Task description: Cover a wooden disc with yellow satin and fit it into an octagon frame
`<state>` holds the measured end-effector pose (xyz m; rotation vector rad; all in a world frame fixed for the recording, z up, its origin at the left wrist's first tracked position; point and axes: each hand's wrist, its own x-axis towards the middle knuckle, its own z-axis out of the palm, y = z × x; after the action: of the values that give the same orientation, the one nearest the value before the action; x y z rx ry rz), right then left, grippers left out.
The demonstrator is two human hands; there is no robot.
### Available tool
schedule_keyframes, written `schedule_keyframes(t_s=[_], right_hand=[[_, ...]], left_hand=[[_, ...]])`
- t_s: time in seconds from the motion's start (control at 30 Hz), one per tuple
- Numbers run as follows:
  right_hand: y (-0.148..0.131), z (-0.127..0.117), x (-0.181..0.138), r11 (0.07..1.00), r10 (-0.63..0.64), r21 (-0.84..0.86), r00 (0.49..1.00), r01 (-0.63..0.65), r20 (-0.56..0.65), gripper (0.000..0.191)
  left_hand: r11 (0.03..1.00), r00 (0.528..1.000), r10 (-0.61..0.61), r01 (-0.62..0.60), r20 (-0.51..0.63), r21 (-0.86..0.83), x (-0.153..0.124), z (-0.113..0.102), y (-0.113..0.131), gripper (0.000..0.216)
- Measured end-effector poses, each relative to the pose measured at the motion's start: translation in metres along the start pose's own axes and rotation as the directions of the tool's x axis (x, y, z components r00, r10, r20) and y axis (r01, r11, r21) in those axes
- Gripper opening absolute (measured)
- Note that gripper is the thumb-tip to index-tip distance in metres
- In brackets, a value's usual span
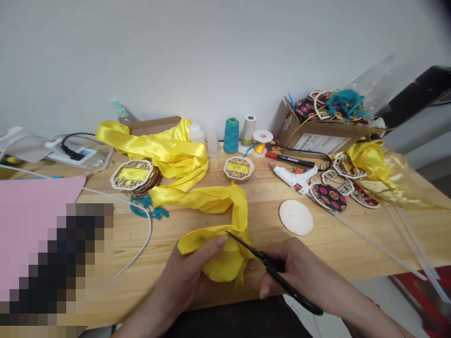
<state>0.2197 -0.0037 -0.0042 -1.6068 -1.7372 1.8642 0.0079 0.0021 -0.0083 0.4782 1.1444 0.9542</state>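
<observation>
My left hand (192, 267) grips the near end of a long yellow satin ribbon (220, 267), thumb pressed on top of it. From there the ribbon runs back over the table in loose folds to a heap at the rear. Black-handled scissors (273, 267) are in my right hand (299, 267), their tip resting at the yellow fabric just beside my left thumb. The blades look nearly closed. A round white disc (296, 217) lies beyond my right hand. Farther back sits a wooden lattice ornament (238, 168) with yellow cloth behind its openings.
A stack of lattice pieces (136, 176) stands at left near a white cable (150, 230). At right lie a white glue gun (294, 178), a marker (289, 159) and patterned discs (328, 196). Teal thread (231, 135) and a cardboard box (317, 136) stand along the wall.
</observation>
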Motion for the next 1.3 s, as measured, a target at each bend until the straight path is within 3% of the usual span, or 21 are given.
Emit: schedule_keyframes(t_s=[0.13, 0.37, 0.67, 0.9, 1.17, 1.3], right_hand=[[0.001, -0.001, -0.001, 1.0, -0.006, 0.0, 1.0, 0.006, 0.003, 0.032], [-0.004, -0.002, -0.005, 0.998, -0.061, -0.022, 0.998, 0.061, 0.001, 0.037], [-0.013, -0.003, -0.011, 0.982, -0.113, -0.149, 0.993, 0.118, 0.041, 0.03], [-0.017, -0.002, -0.01, 0.986, -0.058, -0.153, 0.997, 0.065, 0.049, 0.024], [-0.016, 0.001, -0.009, 0.997, -0.074, 0.033, 0.996, 0.072, 0.053, 0.019], [-0.011, 0.0, -0.007, 0.997, -0.078, 0.031, 0.997, 0.077, 0.02, 0.021]], left_hand=[[0.998, 0.997, 0.061, -0.06, -0.053, 0.014, 0.002, -0.002, 0.0, 0.019], [0.999, 0.996, 0.053, -0.052, -0.073, 0.017, 0.002, 0.0, 0.002, 0.019], [1.0, 0.999, 0.03, -0.03, -0.015, 0.001, 0.0, 0.002, 0.002, 0.018], [0.999, 0.999, -0.001, 0.003, -0.05, 0.043, -0.002, 0.001, -0.003, 0.022], [1.0, 1.0, -0.015, 0.016, -0.008, 0.026, -0.003, 0.001, -0.004, 0.019], [0.999, 0.999, 0.011, -0.012, 0.043, 0.037, -0.003, 0.002, -0.002, 0.022]])
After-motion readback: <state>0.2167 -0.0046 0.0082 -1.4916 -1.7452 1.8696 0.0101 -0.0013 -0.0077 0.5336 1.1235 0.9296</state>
